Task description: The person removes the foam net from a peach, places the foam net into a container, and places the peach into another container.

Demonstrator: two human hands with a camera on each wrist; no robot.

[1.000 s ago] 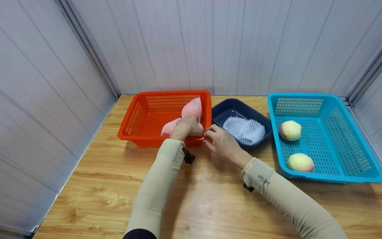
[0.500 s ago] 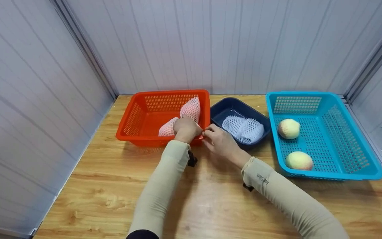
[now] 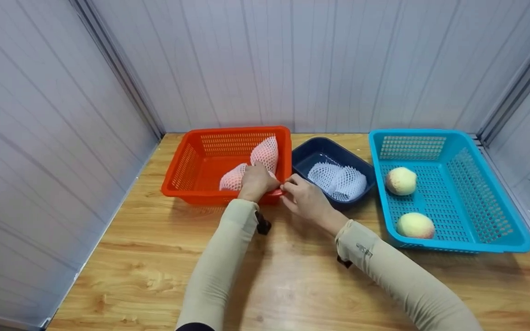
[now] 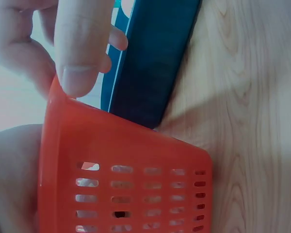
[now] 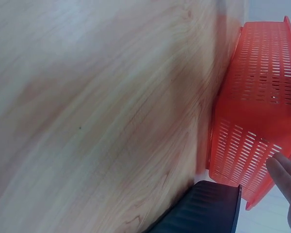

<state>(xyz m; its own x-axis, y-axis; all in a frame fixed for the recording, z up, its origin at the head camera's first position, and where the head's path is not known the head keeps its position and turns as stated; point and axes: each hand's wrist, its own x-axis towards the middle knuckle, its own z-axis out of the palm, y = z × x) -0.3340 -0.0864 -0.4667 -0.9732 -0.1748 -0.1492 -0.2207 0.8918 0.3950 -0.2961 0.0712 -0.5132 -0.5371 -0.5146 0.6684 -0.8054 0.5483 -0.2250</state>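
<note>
My left hand (image 3: 256, 179) reaches over the front rim of the orange basket (image 3: 200, 186), near its right corner, its fingertips hidden inside. Right by it lie two peach-like fruits in foam nets: one netted fruit (image 3: 265, 152) behind the hand, another netted fruit (image 3: 233, 178) to its left. A bit of pinkish net also shows between hand and rim. My right hand (image 3: 308, 200) pinches the basket's front right corner. In the left wrist view its thumb (image 4: 80, 58) lies over the rim, and in the right wrist view its fingers (image 5: 283, 177) are beside the slotted wall.
A navy tray (image 3: 308, 149) holding white foam nets (image 3: 338, 179) stands between the baskets. To the right is a blue basket (image 3: 490, 197) with two bare peaches, a rear peach (image 3: 401, 180) and a front peach (image 3: 416, 225). Panel walls enclose the wooden table (image 3: 145, 257).
My left hand has shifted slightly right, toward the corner and the right hand. The right hand stays at the rim. The fruits and containers keep their places.
</note>
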